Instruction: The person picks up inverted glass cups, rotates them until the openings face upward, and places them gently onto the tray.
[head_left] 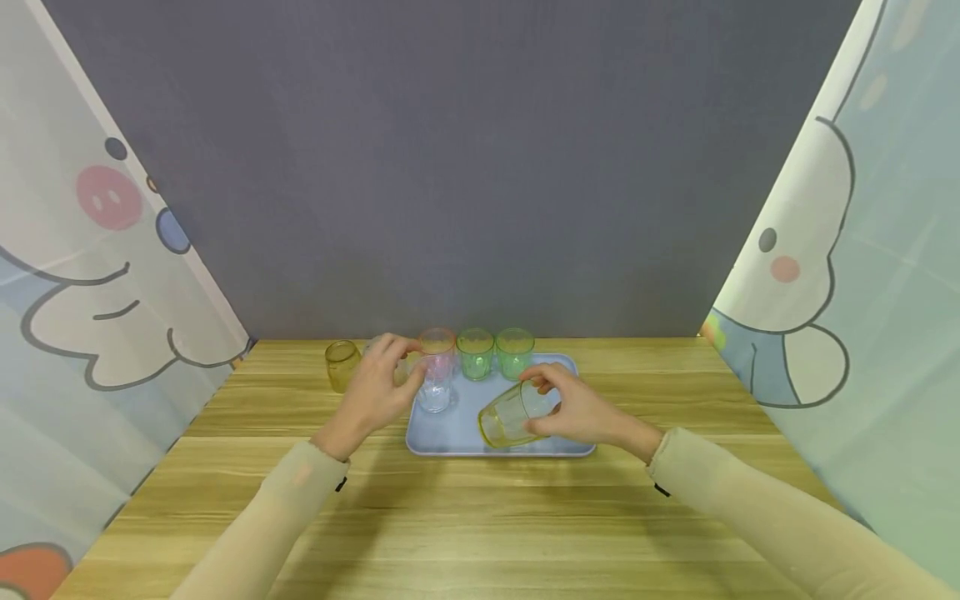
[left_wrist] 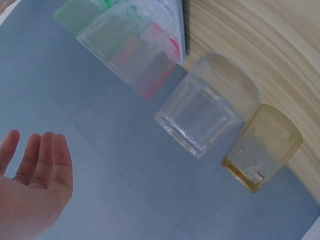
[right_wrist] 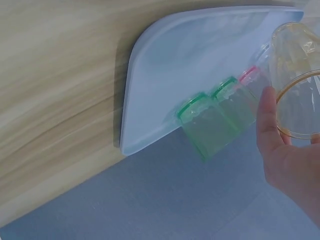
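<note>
My right hand (head_left: 573,408) pinches a pale yellow glass (head_left: 504,421) near its rim and holds it tilted above the front of the tray, base down to the left. In the right wrist view the yellow glass (right_wrist: 295,55) shows its round mouth towards the palm. My left hand (head_left: 382,387) has nothing between its fingers, which are apart and slightly bent in the left wrist view. It is beside a clear glass (head_left: 435,397) on the tray and partly covers another clear glass (left_wrist: 207,100), which stands mouth down on the table.
A pale blue tray (head_left: 457,437) lies on the wooden table (head_left: 480,517). A pink glass (head_left: 438,350) and two green glasses, one in the middle (head_left: 476,354) and one on the right (head_left: 515,354), stand upright at its back. An amber glass (head_left: 341,367) stands mouth down at left. A grey wall (head_left: 480,183) rises behind.
</note>
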